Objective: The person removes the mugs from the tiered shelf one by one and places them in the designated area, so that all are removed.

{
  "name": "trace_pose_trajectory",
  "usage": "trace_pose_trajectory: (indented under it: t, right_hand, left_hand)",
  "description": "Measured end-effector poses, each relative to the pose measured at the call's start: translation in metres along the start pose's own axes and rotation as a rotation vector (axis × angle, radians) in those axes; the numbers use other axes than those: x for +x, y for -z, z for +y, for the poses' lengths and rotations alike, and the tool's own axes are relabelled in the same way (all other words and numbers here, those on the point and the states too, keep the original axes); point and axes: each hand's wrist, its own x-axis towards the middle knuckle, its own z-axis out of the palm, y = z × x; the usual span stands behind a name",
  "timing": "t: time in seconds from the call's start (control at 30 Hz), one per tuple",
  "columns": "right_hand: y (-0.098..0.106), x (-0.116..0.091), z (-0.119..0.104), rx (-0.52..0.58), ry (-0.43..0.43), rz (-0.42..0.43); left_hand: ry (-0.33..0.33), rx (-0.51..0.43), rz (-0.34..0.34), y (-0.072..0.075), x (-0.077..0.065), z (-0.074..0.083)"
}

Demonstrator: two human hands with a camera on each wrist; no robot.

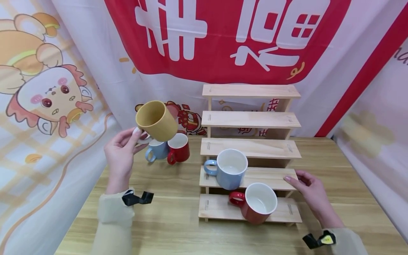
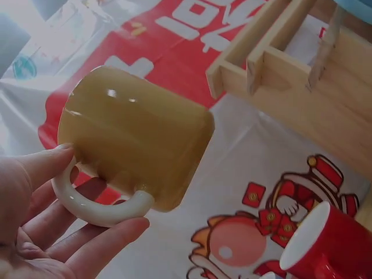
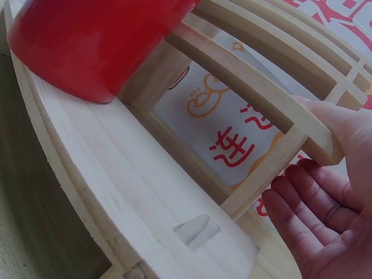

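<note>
My left hand (image 1: 122,150) holds up a yellow mug (image 1: 160,124) by its white handle (image 2: 104,210), the mouth of the mug tilted toward the head camera. At the stepped wooden rack (image 1: 250,147), my right hand (image 1: 309,189) pinches the right end of the second step from the bottom, thumb on top and fingers below. A light blue mug (image 1: 230,171) stands toward the left of that step. On the lowest step sits a red mug (image 1: 259,205), its handle pointing left.
Behind the raised yellow mug, another blue mug (image 1: 157,150) and another red mug (image 1: 179,148) stand side by side on the wooden table (image 1: 169,212). Printed cloth (image 1: 178,78) hangs behind the rack and along both sides.
</note>
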Motion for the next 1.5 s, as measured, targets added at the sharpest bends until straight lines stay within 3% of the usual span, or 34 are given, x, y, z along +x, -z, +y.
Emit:
trace_pose_trajectory:
  t: [0.23, 0.37, 0.53, 0.93, 1.17, 1.5]
  right_hand:
    - [-0.001, 0.002, 0.002, -0.001, 0.003, 0.003]
    - [-0.001, 0.002, 0.002, -0.005, 0.0, 0.003]
    - [-0.001, 0.001, 0.001, -0.001, -0.007, -0.003]
    - [0.001, 0.002, 0.003, 0.003, 0.0, -0.004]
    - [0.0, 0.002, 0.002, 0.001, 0.01, -0.002]
    - [0.0, 0.003, 0.004, 0.0, -0.003, -0.008]
  left_hand:
    - [0.056, -0.007, 0.152, 0.027, -0.007, -0.014]
    - [0.066, 0.031, 0.192, 0.042, -0.007, -0.022]
    - [0.085, 0.077, 0.244, 0.058, -0.003, -0.029]
    - [0.18, 0.057, 0.402, 0.082, 0.012, -0.051]
    - [0.213, 0.088, 0.441, 0.096, 0.023, -0.067]
    - [0.247, 0.183, 0.439, 0.117, 0.031, -0.104]
